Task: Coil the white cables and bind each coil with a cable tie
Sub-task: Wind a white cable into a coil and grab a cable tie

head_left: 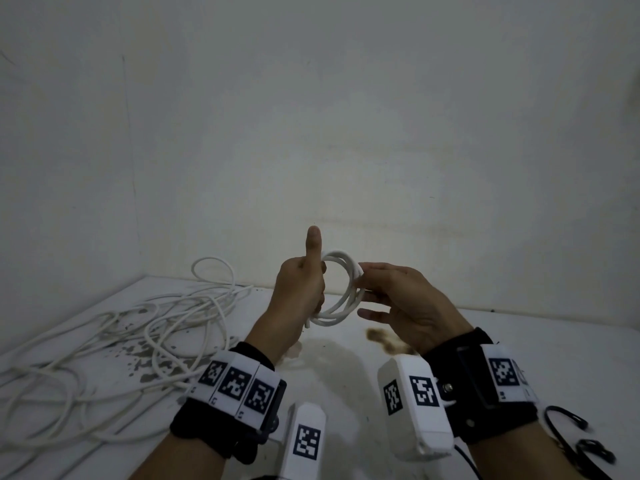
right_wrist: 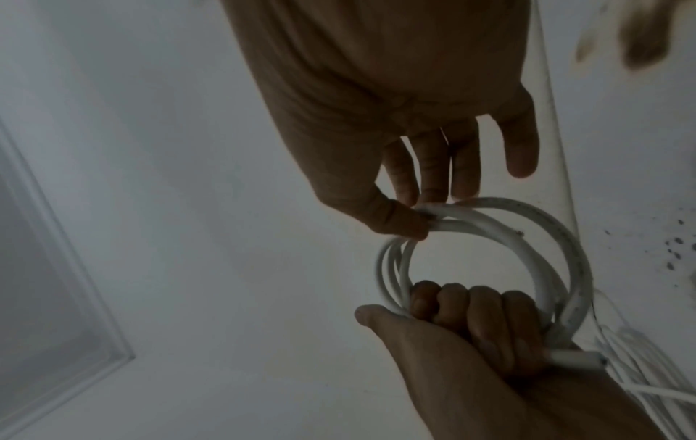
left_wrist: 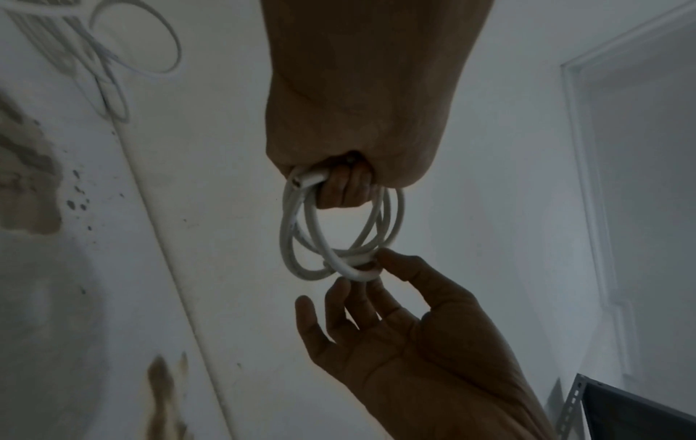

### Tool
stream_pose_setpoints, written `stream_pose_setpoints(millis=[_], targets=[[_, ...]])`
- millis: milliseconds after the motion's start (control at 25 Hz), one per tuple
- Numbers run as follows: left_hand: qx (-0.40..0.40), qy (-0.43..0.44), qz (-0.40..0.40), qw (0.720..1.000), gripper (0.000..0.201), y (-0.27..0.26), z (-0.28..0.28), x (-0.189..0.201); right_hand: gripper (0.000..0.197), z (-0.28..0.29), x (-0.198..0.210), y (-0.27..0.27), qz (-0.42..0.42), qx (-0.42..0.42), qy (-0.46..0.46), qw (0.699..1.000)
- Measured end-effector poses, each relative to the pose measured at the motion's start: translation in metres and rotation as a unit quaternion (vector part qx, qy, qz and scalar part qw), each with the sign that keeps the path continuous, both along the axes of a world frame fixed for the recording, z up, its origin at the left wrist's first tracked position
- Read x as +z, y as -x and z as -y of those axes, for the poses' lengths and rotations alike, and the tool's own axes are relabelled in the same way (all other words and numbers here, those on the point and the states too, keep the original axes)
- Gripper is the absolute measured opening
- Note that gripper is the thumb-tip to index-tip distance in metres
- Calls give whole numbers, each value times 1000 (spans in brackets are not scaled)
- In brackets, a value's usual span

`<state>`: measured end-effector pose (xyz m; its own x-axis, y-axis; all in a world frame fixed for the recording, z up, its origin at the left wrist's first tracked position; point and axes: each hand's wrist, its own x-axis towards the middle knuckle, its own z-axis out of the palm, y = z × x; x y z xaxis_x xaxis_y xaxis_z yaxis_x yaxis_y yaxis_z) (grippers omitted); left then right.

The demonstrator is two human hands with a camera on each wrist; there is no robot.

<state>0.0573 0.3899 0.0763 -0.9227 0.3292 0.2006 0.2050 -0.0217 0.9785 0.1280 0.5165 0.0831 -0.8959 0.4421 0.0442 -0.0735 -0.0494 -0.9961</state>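
While left hand (head_left: 300, 292) grips coil (head_left: 341, 289), right hand (head_left: 405, 303) pinches far edge.

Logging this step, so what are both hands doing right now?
Left hand: closed in a fist round one side of the cable coil, thumb up.
Right hand: thumb and fingertips pinch the coil's other side, little finger free.

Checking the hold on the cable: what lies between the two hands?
Only the white coil spans the gap: the left hand grips one side, the right hand pinches the other. The head view shows it.
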Motion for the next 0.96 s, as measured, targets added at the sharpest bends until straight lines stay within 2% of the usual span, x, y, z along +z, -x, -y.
stream_pose_setpoints(millis=[200, 320, 440, 640, 720, 800, 880, 960], targets=[[26, 5, -36, 999, 68, -2, -3, 1, 24, 3, -1, -2, -8, 28, 6, 1000], [19, -2, -23, 1000, 69, -4, -4, 0, 25, 6, -3, -1, -35, -6, -51, 998], [14, -4, -11, 1000, 68, -6, -6, -1, 25, 7, -5, -2, -59, -22, -54, 997], [19, 5, -18, 1000, 68, -5, -6, -3, 18, 5, -4, -5, -46, -7, -83, 996], [16, 4, -12, 1000, 67, -3, -6, -4, 16, 8, -4, -4, -47, -25, -117, 992], [5, -3, 6, 1000, 67, -1, -6, -5, 15, 10, -7, 0, -47, -88, -245, 964], [-12, -4, 19, 1000, 66, -2, -7, -5, 12, 15, -10, 0, -46, -150, -380, 912], [-19, -5, 17, 1000, 65, -3, -7, -4, 13, 19, -13, 1, -63, -172, -435, 882]])
